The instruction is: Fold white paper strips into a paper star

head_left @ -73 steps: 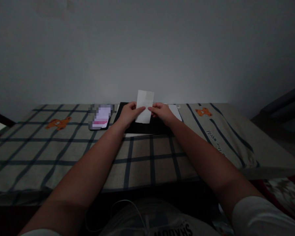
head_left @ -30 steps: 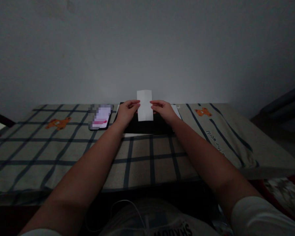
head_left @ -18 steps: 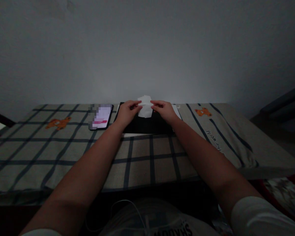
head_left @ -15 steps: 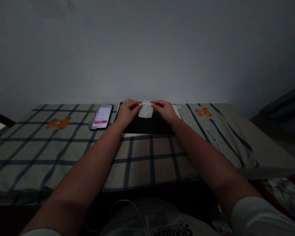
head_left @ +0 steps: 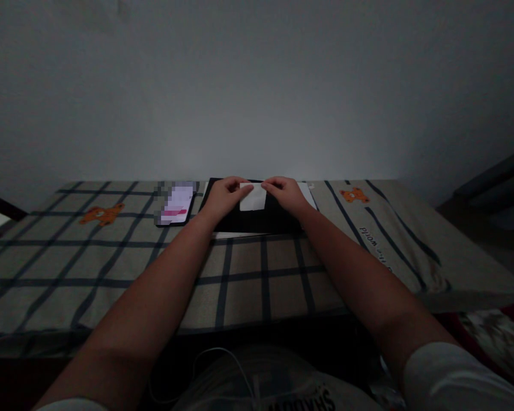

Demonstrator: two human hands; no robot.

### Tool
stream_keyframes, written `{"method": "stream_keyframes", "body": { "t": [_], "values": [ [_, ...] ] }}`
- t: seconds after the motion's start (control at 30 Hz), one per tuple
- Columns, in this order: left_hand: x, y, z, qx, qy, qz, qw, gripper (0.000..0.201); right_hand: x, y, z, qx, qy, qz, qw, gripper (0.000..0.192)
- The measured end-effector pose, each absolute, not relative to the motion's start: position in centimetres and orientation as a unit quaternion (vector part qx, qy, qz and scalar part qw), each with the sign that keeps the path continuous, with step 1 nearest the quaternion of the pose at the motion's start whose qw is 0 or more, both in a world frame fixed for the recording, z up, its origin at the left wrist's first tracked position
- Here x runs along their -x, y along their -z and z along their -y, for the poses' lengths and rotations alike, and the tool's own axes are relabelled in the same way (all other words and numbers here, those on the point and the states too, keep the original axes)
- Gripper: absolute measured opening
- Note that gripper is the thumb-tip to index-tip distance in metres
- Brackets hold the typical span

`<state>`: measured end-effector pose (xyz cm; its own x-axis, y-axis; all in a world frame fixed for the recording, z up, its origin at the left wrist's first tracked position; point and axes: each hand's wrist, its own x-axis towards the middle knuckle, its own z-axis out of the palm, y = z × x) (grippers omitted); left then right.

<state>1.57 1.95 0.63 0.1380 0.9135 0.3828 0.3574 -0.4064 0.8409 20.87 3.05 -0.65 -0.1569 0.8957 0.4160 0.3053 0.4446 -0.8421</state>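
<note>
A small white piece of paper (head_left: 252, 200) is held over a black sheet (head_left: 261, 222) near the wall. My left hand (head_left: 223, 197) pinches its upper left corner between thumb and fingers. At the upper right corner, my right hand (head_left: 286, 193) grips it the same way. The paper looks flat and roughly square, its lower edge facing me. Under the black sheet, white edges show at the front and right; what they belong to is mostly hidden.
A phone with its screen lit (head_left: 179, 205) lies left of the black sheet. The checked cloth (head_left: 244, 285) covers the table and carries printed orange bears. A grey wall (head_left: 257, 103) rises right behind. A thin white cable (head_left: 223, 349) hangs at my lap.
The white paper, folded or creased across its top half a second ago, now lies flatter and its lower edge is slightly nearer me. Both hands have shifted only slightly.
</note>
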Motion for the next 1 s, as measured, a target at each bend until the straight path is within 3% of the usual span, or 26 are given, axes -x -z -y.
{"method": "stream_keyframes", "body": {
  "t": [0.2, 0.73, 1.0],
  "values": [
    [-1.4, -0.5, -2.0, -0.719, -0.457, -0.451, 0.267, 0.032, -20.6, 0.3, -2.6, 0.416, -0.328, 0.697, 0.483, 0.020],
    [-1.8, 0.0, -2.4, -0.657, -0.484, -0.463, 0.346, 0.034, -20.4, 0.8, -2.9, 0.407, -0.395, 0.648, 0.509, 0.024],
    [-1.7, 0.0, -2.6, -0.620, -0.525, -0.477, 0.335, 0.041, -20.2, 1.3, -3.4, 0.361, -0.503, 0.603, 0.503, 0.028]
  ]
}}
